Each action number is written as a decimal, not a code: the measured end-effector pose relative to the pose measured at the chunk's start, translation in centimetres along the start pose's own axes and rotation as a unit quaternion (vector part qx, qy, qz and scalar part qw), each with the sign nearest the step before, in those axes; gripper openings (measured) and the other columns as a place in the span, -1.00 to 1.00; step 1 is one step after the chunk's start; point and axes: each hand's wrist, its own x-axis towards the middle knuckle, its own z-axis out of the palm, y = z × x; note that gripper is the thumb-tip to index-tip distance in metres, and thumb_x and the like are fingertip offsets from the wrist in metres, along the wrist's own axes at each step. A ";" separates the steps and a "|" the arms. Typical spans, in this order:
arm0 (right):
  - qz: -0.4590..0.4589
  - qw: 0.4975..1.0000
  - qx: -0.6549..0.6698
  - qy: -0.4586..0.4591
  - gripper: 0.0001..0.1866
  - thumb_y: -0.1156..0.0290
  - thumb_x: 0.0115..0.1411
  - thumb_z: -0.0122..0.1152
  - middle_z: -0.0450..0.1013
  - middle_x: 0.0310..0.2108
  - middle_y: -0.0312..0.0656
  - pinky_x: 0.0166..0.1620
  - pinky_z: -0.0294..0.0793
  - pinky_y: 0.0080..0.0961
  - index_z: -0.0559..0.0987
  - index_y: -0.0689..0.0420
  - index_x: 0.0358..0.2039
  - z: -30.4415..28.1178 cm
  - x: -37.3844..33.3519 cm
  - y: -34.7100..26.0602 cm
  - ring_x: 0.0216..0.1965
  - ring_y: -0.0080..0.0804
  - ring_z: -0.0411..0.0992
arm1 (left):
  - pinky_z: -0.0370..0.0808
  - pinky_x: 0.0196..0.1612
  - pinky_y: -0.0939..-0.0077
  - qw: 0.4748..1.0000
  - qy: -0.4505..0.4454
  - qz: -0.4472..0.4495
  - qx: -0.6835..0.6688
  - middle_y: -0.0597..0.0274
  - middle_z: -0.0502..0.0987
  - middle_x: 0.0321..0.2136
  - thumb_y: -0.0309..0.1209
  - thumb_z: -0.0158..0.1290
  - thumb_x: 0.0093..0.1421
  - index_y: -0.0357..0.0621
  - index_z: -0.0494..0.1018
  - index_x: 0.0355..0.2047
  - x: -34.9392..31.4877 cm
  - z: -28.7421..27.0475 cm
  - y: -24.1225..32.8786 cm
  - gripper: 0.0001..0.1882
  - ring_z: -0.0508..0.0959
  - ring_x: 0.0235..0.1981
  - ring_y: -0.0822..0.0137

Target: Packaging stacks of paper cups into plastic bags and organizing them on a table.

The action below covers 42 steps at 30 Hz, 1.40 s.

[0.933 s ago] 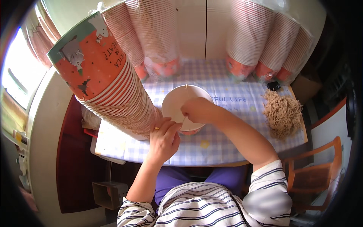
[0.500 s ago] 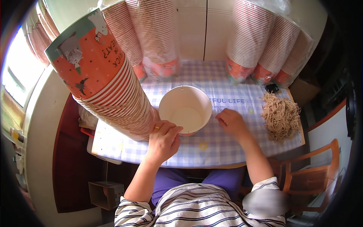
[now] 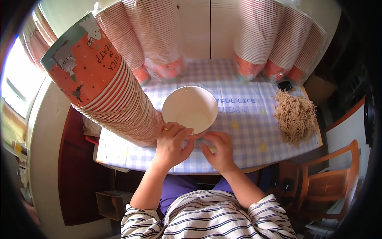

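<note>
A white-lined paper bucket (image 3: 190, 107) stands open end up on the checked tablecloth in front of me. My left hand (image 3: 172, 144), with a ring on one finger, is closed on its near rim, with fingertips inside. At the bucket's near outer wall, my right hand (image 3: 219, 151) has its fingers bent and its thumb apart from them. Those fingertips come close to the left ones; any small thing between the two hands is too small to make out. Left of the bucket leans a tall nested stack of orange patterned paper buckets (image 3: 115, 85), with beige cords along its rims.
A heap of beige cords (image 3: 295, 117) lies at the table's right end, beside a small black object (image 3: 285, 85). Plastic-wrapped bucket stacks stand at the back left (image 3: 157, 36) and back right (image 3: 258, 36). A wooden chair (image 3: 330, 183) stands at the right.
My right hand has moved left and toward me, from beside the bucket to its near rim. The left hand stays on the rim. The whole view has shifted slightly.
</note>
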 end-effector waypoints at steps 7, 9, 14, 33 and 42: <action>0.054 0.992 0.107 0.033 -0.79 0.63 -0.03 0.26 0.46 -0.38 -0.19 -0.35 0.39 -0.50 0.54 0.12 -0.34 3.3 -0.2 -0.1 -0.37 -0.34 0.39 | 0.27 -0.11 0.29 1.000 0.004 -0.002 -0.002 0.35 0.51 -0.51 -0.39 0.17 -0.05 -0.04 0.52 -0.43 0.1 0.4 -0.3 -0.87 0.48 -0.33 0.26; 0.082 0.987 0.135 0.029 -0.81 0.63 -0.01 0.25 0.46 -0.40 -0.19 -0.40 0.36 -0.53 0.53 0.14 -0.35 4.0 -0.7 -0.2 -0.43 -0.39 0.37 | 0.27 -0.10 0.30 1.000 -0.002 0.001 -0.007 0.34 0.51 -0.51 -0.39 0.18 -0.04 -0.04 0.52 -0.44 0.0 0.4 -0.6 -0.88 0.48 -0.33 0.26; 0.147 0.976 0.159 0.013 -0.87 0.63 0.03 0.22 0.46 -0.43 -0.21 -0.51 0.29 -0.58 0.53 0.20 -0.36 4.3 -0.6 -0.7 -0.58 -0.50 0.31 | 0.27 -0.07 0.30 0.999 -0.017 0.011 -0.029 0.33 0.51 -0.52 -0.42 0.19 -0.07 -0.05 0.52 -0.45 0.1 0.6 -1.2 -0.87 0.48 -0.34 0.26; 0.198 0.973 0.118 0.024 -0.96 0.48 0.01 0.24 0.49 -0.53 -0.17 -0.43 0.33 -0.34 0.56 0.13 -0.48 4.7 -0.9 -1.3 -0.58 -0.20 0.40 | 0.40 -0.06 0.22 0.991 -0.089 0.077 -0.061 0.23 0.51 -0.43 -0.51 0.15 -0.14 -0.13 0.45 -0.19 1.0 0.2 -1.2 -0.59 0.51 -0.32 0.19; 0.204 0.973 0.108 0.013 -0.94 0.49 0.00 0.22 0.50 -0.50 -0.18 -0.36 0.33 -0.32 0.55 0.12 -0.46 4.7 -0.9 -0.8 -0.48 -0.16 0.44 | 0.48 -0.23 0.33 0.986 -0.099 0.132 -0.038 0.21 0.50 -0.44 -0.55 0.17 -0.15 -0.13 0.46 -0.18 1.6 -0.2 -1.2 -0.58 0.52 -0.32 0.16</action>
